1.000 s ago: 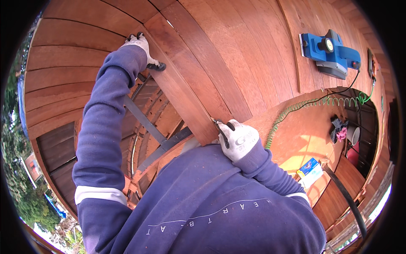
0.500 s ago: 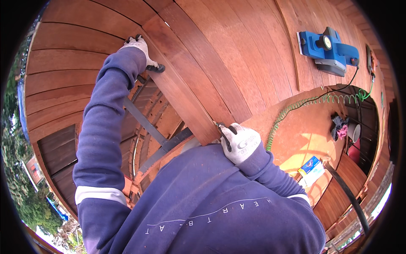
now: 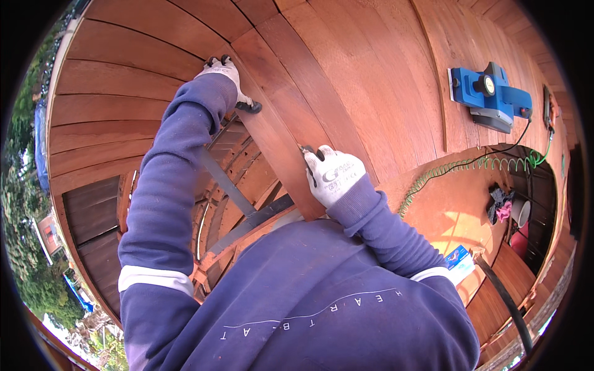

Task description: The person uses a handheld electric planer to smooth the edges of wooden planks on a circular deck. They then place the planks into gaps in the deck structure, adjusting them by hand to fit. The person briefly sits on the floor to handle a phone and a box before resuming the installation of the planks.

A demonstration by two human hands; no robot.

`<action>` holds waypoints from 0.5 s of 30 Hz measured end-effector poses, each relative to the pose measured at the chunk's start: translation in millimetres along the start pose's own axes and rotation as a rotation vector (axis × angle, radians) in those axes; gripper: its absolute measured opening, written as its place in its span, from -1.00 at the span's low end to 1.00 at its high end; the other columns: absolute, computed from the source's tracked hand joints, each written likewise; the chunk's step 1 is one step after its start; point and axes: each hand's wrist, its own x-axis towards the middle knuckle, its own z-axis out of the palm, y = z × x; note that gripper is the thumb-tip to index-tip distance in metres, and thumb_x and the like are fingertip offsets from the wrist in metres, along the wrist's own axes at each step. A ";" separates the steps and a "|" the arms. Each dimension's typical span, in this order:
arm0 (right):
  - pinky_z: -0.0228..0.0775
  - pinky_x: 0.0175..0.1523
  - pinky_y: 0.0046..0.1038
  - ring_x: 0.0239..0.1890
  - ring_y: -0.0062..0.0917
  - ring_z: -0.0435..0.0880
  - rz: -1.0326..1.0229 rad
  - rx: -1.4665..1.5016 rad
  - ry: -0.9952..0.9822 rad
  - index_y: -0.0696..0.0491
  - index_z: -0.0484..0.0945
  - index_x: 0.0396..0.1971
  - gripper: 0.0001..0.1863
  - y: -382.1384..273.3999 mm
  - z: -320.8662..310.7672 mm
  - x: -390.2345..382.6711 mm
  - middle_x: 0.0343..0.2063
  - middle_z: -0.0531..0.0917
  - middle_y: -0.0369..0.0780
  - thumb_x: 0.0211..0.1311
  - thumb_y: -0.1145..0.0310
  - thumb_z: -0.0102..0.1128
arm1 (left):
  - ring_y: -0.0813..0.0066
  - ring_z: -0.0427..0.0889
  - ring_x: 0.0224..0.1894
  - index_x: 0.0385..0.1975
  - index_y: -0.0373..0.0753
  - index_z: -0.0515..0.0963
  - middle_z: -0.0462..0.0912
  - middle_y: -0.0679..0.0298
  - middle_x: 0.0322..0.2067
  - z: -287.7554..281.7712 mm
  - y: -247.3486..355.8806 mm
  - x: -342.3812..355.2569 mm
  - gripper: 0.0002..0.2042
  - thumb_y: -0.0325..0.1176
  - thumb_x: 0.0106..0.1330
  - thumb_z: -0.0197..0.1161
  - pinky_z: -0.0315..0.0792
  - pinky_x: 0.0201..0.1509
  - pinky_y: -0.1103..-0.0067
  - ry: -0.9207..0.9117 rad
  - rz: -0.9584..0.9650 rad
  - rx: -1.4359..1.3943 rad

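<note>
A reddish-brown wooden plank (image 3: 275, 139) runs diagonally over a gap in the decking, its near end against my sweatshirt. My left hand (image 3: 230, 79), in a white glove with black fingertips, lies across the plank's far part. Its fingers and thumb are spread apart. Closer to me, my right hand (image 3: 337, 174), gloved alike, rests at the plank's right edge with fingers pinched. A thin pointed marking tool (image 3: 303, 148), perhaps a pencil, pokes out past these fingertips; most of it is hidden. Fitted deck boards (image 3: 340, 86) lie alongside.
A blue electric planer (image 3: 492, 96) stands on the boards at right, beside a coiled green air hose (image 3: 489, 162). Below the plank, dark metal bars (image 3: 229, 182) cross the opening. A blue-and-white box (image 3: 458, 263) and a thick black hose (image 3: 504, 297) are at lower right.
My right hand has slid away from me along the plank's edge, from near its close end toward the middle. The left hand keeps its place on the plank. The whole view has shifted slightly.
</note>
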 end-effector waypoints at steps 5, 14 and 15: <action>0.55 -0.16 -0.28 -0.24 -0.23 0.69 -0.011 -0.049 -0.062 0.06 0.57 -0.14 -0.76 -1.5 8.8 93.7 -0.22 0.62 -0.07 0.26 0.33 0.02 | -0.02 -0.06 0.47 0.42 -0.43 -0.18 -0.13 -0.20 0.42 -1.1 -3.6 -4.5 0.32 0.24 -0.21 0.51 0.01 0.52 0.38 -0.022 0.004 -0.017; 0.48 0.08 -0.25 -0.01 -0.21 0.64 0.001 -0.082 -0.103 0.01 0.58 -0.05 -0.69 -5.3 2.8 235.4 -0.07 0.64 -0.06 0.27 0.31 0.01 | -0.05 -0.08 0.48 0.44 -0.35 -0.21 -0.19 -0.19 0.43 0.4 -7.5 -2.9 0.34 0.28 -0.23 0.50 -0.04 0.53 0.36 -0.026 0.034 -0.075; 0.49 0.09 -0.26 0.01 -0.22 0.64 0.004 -0.084 -0.117 -0.01 0.58 -0.02 -0.68 -6.9 1.6 246.7 -0.03 0.64 -0.08 0.25 0.35 0.04 | -0.02 -0.09 0.48 0.45 -0.30 -0.21 -0.19 -0.13 0.44 -2.9 -8.6 -3.7 0.30 0.19 -0.20 0.53 -0.03 0.52 0.34 -0.027 0.011 -0.104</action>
